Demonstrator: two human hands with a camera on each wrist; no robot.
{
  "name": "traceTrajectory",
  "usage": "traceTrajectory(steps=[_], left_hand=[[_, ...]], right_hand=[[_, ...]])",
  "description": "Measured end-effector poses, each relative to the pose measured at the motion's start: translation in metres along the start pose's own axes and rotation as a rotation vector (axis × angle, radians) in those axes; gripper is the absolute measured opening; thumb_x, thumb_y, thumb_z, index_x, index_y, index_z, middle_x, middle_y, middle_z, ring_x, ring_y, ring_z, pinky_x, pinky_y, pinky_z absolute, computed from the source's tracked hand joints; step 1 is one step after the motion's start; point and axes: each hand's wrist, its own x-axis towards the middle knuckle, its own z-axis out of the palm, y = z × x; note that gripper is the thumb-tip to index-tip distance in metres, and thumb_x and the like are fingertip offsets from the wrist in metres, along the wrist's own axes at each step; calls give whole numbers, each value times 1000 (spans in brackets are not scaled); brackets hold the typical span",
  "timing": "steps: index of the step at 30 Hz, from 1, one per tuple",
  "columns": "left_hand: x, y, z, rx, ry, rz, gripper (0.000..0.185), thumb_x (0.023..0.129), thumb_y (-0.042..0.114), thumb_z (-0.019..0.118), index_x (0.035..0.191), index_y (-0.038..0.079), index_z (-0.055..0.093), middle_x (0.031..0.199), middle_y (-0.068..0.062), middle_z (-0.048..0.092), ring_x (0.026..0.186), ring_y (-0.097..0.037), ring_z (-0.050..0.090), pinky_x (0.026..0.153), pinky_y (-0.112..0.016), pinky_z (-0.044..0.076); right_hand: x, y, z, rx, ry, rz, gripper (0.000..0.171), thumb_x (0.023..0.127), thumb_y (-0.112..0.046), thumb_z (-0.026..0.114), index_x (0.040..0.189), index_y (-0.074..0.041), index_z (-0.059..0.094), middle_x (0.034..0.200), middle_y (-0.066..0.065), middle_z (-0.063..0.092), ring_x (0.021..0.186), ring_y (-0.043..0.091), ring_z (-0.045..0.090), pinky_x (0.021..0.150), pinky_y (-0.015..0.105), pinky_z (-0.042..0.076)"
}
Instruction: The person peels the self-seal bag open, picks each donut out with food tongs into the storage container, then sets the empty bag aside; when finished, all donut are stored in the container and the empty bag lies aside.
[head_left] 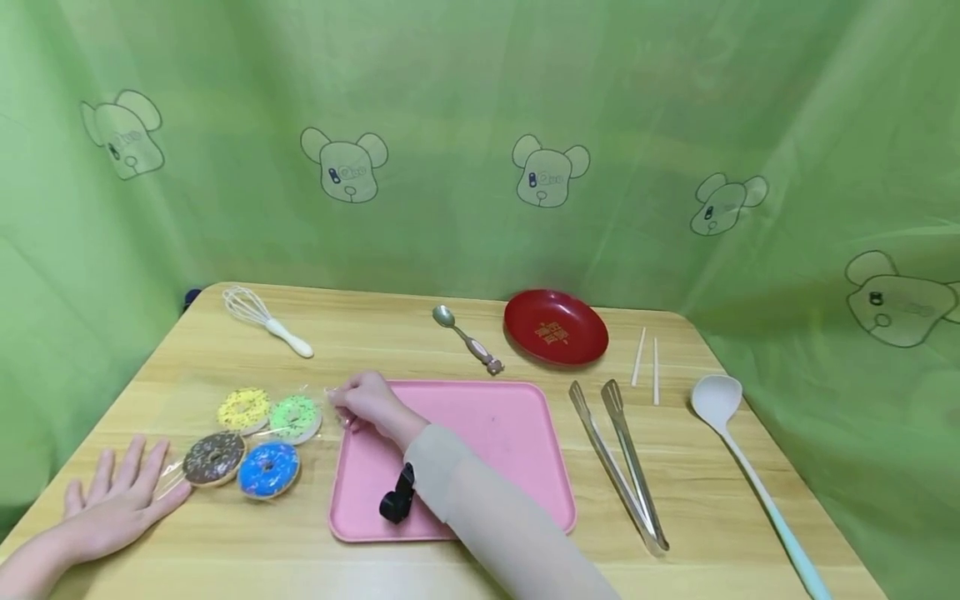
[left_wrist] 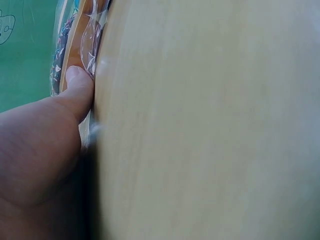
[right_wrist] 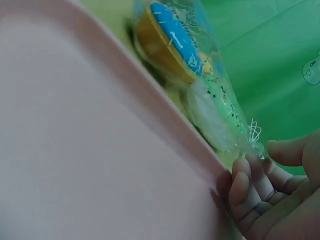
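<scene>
Clear donut bag (head_left: 251, 442) near front-left corner of desk (head_left: 375, 342), just left of pink tray (head_left: 510, 433). Right hand (head_left: 371, 404) pinching bag's wrapper corner at tray's back-left corner. Left hand (head_left: 123, 496) flat, fingers spread, thumb on bag's left edge.

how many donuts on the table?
4, left of the pink tray: yellow donut, green donut, chocolate donut, blue donut. None looks hidden.
</scene>
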Motion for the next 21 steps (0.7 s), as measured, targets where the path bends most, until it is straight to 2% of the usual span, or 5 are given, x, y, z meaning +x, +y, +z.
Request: traceTrajectory(steps=[3, 10, 16, 21], left_hand=[[1, -2, 0, 0, -5, -5, 86, 95, 56, 34, 144, 5, -16, 140, -30, -29, 117, -53, -35, 76, -74, -25], [3, -3, 0, 0, -6, -9, 87, 94, 57, 34, 144, 4, -15, 140, -32, -28, 117, -55, -34, 76, -74, -24], [4, -2, 1, -3, 3, 1, 87, 94, 56, 34, 144, 5, -15, 141, -31, -27, 118, -54, -34, 77, -74, -24], [4, -5, 1, -7, -14, -2, 87, 94, 56, 35, 144, 6, -15, 140, -30, -29, 118, -53, -35, 76, -73, -25]], right_hand=[[3, -1, 4, -16, 19, 44, 18, 83, -10, 68, 71, 3, 63, 52, 3, 50, 41, 13, 44, 35, 22, 37], [4, -6, 6, -72, 30, 74, 29, 80, -6, 69, 56, -7, 54, 49, 3, 48, 39, 12, 39, 35, 22, 33], [6, -6, 4, -120, 8, 79, 29, 82, -4, 66, 55, -3, 55, 46, 4, 47, 39, 12, 38, 36, 22, 31], [8, -5, 3, -133, -7, 72, 22, 82, -1, 63, 61, 3, 60, 48, 6, 50, 40, 13, 39, 36, 21, 32]])
